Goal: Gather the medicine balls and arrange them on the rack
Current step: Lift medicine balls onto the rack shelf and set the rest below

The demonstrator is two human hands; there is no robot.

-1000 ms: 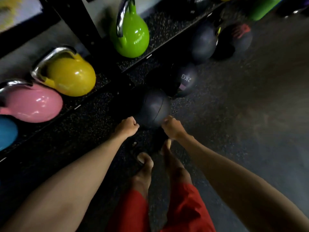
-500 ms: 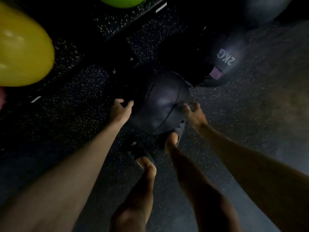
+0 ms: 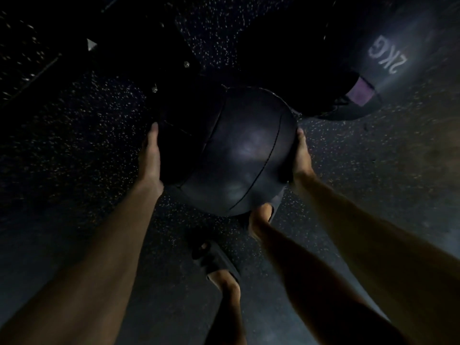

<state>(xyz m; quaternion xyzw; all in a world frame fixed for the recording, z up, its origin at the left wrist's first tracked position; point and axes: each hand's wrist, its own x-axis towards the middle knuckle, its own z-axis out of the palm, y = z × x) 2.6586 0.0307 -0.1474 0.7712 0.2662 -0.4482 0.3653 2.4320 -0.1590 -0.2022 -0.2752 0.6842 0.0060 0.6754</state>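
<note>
A dark medicine ball (image 3: 239,155) with stitched seams sits low over the speckled rubber floor, in the middle of the view. My left hand (image 3: 149,158) holds its left side with the thumb lying up along the ball. On the opposite side, my right hand (image 3: 302,158) cups the ball. The fingers of both hands are hidden behind the ball. A second dark medicine ball (image 3: 388,58), marked 2KG with a purple tag, lies close behind it at the upper right.
The black base of the rack (image 3: 139,58), with bolts showing, runs across the upper left, just behind the held ball. My feet in dark sandals (image 3: 216,260) stand right under and behind the ball. Speckled floor (image 3: 373,170) spreads to the right.
My head has dropped closer to the floor, so the kettlebells have left the view. Both hands moved from beside the ball onto its two sides and now hold it.
</note>
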